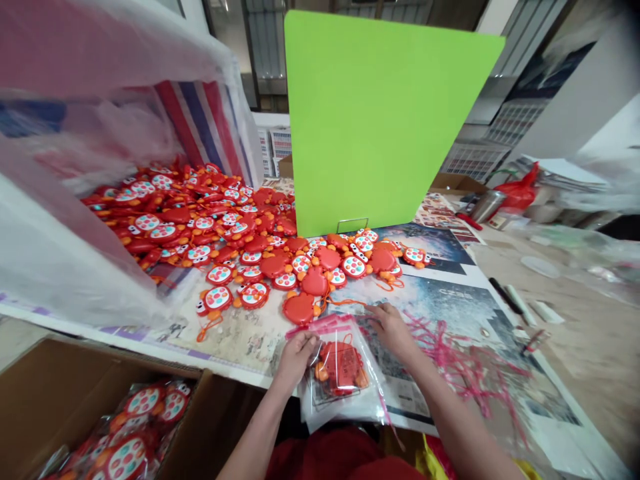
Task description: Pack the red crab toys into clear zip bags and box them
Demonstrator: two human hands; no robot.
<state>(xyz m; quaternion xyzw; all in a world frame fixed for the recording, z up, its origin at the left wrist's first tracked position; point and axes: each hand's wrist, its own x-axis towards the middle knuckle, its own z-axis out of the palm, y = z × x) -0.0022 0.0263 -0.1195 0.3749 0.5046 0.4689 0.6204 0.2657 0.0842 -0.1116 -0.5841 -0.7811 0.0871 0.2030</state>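
A clear zip bag [345, 373] with a pink top strip lies at the table's near edge, with a red crab-shaped toy [341, 367] inside it. My left hand [296, 357] is closed on the bag's upper left corner. My right hand [389, 328] rests on the bag's upper right end, fingers pinched along the pink strip. Just beyond the bag lies a loose red toy [299, 308], underside up, at the front of a big heap of the same toys [225, 227].
A green board [380, 113] stands upright behind the heap. A large clear plastic sack [75, 200] holds more toys at left. A cardboard box [45, 393] of bagged toys sits below left. Pink strips [450, 353] lie right of my hands.
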